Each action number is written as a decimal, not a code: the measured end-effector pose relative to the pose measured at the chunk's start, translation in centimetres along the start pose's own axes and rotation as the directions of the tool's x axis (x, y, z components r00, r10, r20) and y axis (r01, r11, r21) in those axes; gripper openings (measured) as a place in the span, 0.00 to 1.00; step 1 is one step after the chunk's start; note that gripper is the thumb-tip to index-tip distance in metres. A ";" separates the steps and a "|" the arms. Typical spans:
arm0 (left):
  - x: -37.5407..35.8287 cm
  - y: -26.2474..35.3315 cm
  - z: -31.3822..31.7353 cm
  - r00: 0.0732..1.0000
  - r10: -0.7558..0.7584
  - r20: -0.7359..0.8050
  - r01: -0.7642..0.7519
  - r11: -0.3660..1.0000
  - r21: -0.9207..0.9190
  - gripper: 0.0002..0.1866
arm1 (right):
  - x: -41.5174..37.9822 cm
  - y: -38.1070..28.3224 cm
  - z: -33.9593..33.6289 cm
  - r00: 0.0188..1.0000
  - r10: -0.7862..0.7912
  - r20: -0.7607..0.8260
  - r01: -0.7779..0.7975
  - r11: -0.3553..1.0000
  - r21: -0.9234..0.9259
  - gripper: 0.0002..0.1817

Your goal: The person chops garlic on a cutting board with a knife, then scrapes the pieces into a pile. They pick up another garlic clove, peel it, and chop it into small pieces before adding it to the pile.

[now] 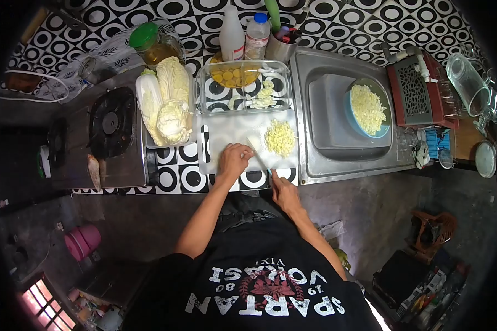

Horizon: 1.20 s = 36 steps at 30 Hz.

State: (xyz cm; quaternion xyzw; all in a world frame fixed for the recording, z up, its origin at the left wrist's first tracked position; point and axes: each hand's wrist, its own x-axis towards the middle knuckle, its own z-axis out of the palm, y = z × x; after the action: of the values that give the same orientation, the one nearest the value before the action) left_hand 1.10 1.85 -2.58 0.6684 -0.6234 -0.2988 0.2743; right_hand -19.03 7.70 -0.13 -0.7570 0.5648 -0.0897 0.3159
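My right hand (285,193) is wrapped around the handle of a knife (258,154), whose blade slants up and left over a translucent white cutting board (215,132). Just left of the blade, my left hand (234,160) rests on the board with its fingers curled and pressed together. Whatever lies under those fingertips is too small and pale to make out. A heap of finely chopped pale-yellow cabbage (280,138) sits on the board's right side, beyond the knife.
Behind the board stands a divided clear container (200,94) with orange slices and cabbage pieces. Whole cabbages (165,99) fill a tray at left, near the gas stove (113,124). At right, a bowl (350,110) of chopped cabbage sits in the metal sink (309,165). Bottles (232,36) line the back.
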 end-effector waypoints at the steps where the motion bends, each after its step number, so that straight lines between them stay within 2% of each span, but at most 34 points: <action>1: 0.1 0.1 -0.1 1.000 -0.022 0.009 0.022 1.000 0.006 0.05 | 0.1 0.4 0.6 0.999 -0.019 -0.028 0.019 1.000 0.011 0.31; 7: -0.5 -0.8 0.7 0.995 0.091 -0.049 -0.090 0.996 0.021 0.05 | 3.6 -0.9 0.3 0.996 -0.066 -0.057 0.066 0.998 -0.009 0.29; 10: -0.6 -1.1 0.5 0.994 0.097 -0.047 -0.096 0.995 0.022 0.05 | 4.5 -1.6 -0.2 0.997 -0.059 -0.047 0.060 0.998 0.023 0.27; 14: -0.3 -1.0 0.8 0.996 0.058 -0.064 -0.058 0.998 -0.004 0.05 | 2.8 -1.5 -0.6 0.998 -0.059 -0.031 0.060 0.997 0.042 0.26; 16: -0.2 -1.0 0.8 0.996 -0.001 -0.085 -0.006 0.997 -0.082 0.05 | 1.8 -1.2 0.3 0.997 -0.058 -0.047 0.061 0.995 0.075 0.26; 18: -0.1 -1.1 0.7 0.998 -0.032 -0.058 0.025 0.993 -0.118 0.06 | 1.6 -0.5 1.9 0.994 -0.077 -0.083 0.085 0.991 0.098 0.33; 19: 0.0 -1.2 0.6 0.998 -0.060 -0.029 0.056 0.987 -0.151 0.06 | 1.8 -0.4 2.2 0.994 -0.076 -0.083 0.084 0.992 0.099 0.33; 21: 0.1 -1.4 0.5 0.999 -0.053 -0.004 0.052 0.988 -0.147 0.06 | 2.9 -0.6 2.8 0.997 -0.032 -0.067 0.035 0.998 0.044 0.33; 26: 0.2 -1.7 0.7 1.000 -0.019 0.015 0.020 0.995 -0.101 0.06 | 5.3 -1.4 1.7 0.999 -0.043 -0.026 0.043 0.999 0.004 0.33; 29: 0.0 -1.3 0.4 0.997 -0.071 0.024 0.074 0.988 -0.136 0.06 | 4.3 -1.7 0.8 0.999 -0.046 0.009 0.045 0.998 0.032 0.33; 31: 0.0 -1.4 0.4 0.997 -0.075 0.023 0.077 0.982 -0.171 0.05 | 2.7 -2.3 0.6 0.998 -0.045 -0.047 0.049 0.996 0.080 0.27; 34: 0.1 -1.4 0.3 0.999 -0.045 -0.011 0.043 0.988 -0.150 0.05 | 1.9 -2.1 2.2 0.994 -0.067 -0.081 0.072 0.996 0.059 0.29; 36: 0.0 -1.5 0.4 0.999 -0.043 0.003 0.043 0.986 -0.161 0.05 | 2.5 -1.8 2.6 0.998 -0.052 -0.047 0.054 0.997 0.054 0.30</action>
State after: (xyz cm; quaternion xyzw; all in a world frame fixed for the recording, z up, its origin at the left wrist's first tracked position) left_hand 1.82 1.92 -3.91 0.6574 -0.5825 -0.3539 0.3213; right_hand -15.43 6.66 -1.64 -0.7603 0.5490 -0.1310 0.3214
